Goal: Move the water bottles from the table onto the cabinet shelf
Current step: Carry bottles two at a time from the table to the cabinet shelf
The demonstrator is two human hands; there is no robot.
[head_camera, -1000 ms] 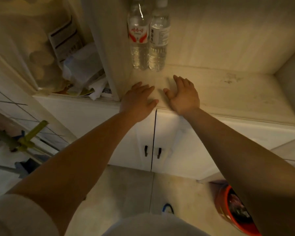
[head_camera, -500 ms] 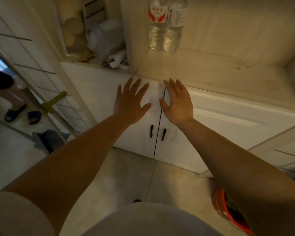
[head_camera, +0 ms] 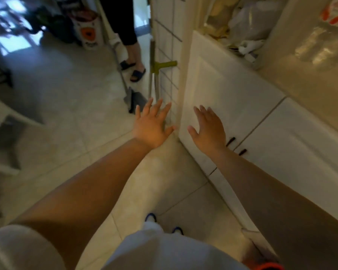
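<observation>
The pale tiled floor (head_camera: 70,117) fills most of what I see, running off to the left toward a blurred, bright room. To my right stands the white cabinet (head_camera: 228,90), its two lower doors shut with small dark handles (head_camera: 236,146) side by side at the seam. Above the doors the cabinet shelf (head_camera: 300,75) runs along the upper right, and on it, at the far top right corner, stand the water bottles (head_camera: 326,36), blurred, one with a red and white label; to their left, past a partition, sits a heap of plastic bags and papers (head_camera: 246,30). Another person's legs in dark sandals (head_camera: 134,69) stand beyond the tiled wall corner, near a yellow-green mop handle (head_camera: 160,65). My two bare forearms reach forward. My left hand (head_camera: 153,126) hangs over the floor with fingers spread wide, holding nothing. My right hand (head_camera: 209,129) is in front of the left cabinet door, fingers straight and empty; whether it touches the door I cannot tell.
</observation>
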